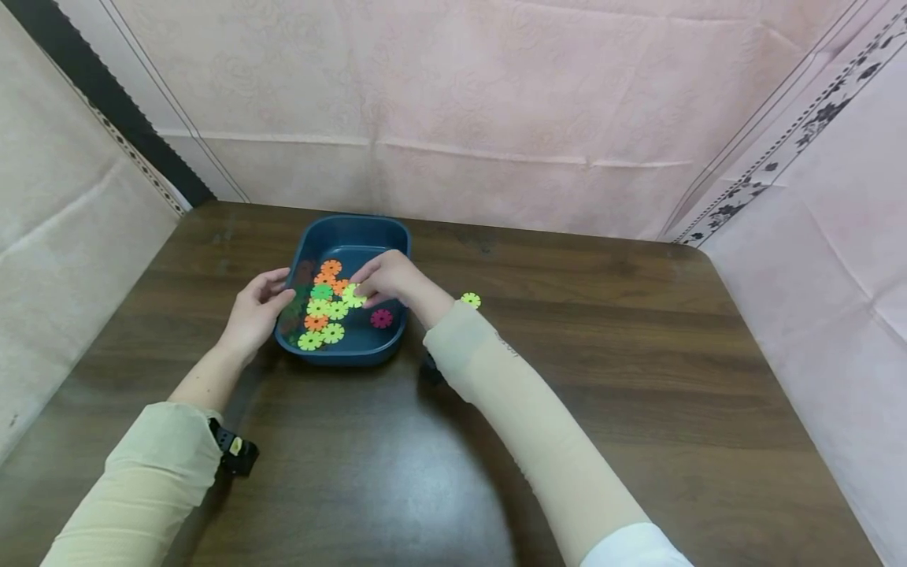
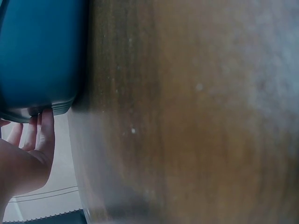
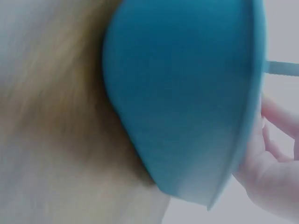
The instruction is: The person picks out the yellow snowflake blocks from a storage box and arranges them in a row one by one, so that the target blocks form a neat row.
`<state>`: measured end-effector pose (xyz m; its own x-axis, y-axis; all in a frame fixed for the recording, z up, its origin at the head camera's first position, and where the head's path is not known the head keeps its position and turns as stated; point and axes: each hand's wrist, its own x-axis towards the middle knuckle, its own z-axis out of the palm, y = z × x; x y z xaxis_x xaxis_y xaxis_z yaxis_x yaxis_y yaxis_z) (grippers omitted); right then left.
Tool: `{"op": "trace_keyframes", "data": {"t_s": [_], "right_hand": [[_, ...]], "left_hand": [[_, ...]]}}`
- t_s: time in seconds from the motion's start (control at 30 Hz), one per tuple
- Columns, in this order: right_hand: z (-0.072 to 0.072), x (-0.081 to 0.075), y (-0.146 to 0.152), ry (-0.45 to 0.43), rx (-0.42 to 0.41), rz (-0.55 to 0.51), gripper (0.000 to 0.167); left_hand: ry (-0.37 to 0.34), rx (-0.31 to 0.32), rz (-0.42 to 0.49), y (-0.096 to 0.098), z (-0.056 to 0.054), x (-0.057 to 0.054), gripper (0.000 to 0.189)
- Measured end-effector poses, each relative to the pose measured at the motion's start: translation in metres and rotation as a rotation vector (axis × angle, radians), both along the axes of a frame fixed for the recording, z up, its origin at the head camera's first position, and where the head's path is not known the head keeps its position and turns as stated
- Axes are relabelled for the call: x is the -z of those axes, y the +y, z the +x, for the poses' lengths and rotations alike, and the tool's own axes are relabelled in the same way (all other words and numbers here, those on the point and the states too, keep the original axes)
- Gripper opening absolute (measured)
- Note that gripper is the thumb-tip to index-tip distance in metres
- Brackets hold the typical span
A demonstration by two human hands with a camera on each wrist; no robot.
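Observation:
A blue plastic basin (image 1: 343, 358) sits toward the back left of the table, with flower-shaped plastic discs inside. My left hand (image 1: 258, 307) holds its left side, thumb at the rim and fingers against the outer wall; in the left wrist view those fingers (image 2: 46, 133) press on the wall. My right hand (image 1: 388, 279) reaches in over the basin's right side, and its fingertips pinch a yellow-green flower disc (image 1: 352, 296). Orange discs (image 1: 331, 268), a green disc (image 1: 322, 291) and more yellow-green ones lie left of it. A pink disc (image 1: 381, 318) lies apart, under the right wrist.
One yellow-green disc (image 1: 471, 299) lies on the wooden table (image 1: 638, 354) just right of the basin, beside my right forearm. Pale cloth (image 1: 460, 102) hangs behind the table and along both sides. A black wrist camera (image 1: 237, 453) sits on the left forearm.

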<state>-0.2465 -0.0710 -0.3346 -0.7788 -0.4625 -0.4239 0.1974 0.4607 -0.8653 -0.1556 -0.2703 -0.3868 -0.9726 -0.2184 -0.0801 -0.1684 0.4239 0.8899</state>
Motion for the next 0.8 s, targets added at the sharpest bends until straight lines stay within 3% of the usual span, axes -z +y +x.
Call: {"op": "trace_keyframes", "data": {"t_s": [0.47, 0.8], "right_hand": [[-0.024, -0.015, 0.069, -0.016, -0.05, -0.025, 0.026], [-0.042, -0.007, 0.119, -0.067, 0.053, -0.044, 0.029]], "left_hand": [[-0.002, 0.004, 0.013, -0.002, 0.001, 0.0, 0.052], [-0.016, 0.017, 0.049, -0.001, 0.001, -0.002, 0.054]]}}
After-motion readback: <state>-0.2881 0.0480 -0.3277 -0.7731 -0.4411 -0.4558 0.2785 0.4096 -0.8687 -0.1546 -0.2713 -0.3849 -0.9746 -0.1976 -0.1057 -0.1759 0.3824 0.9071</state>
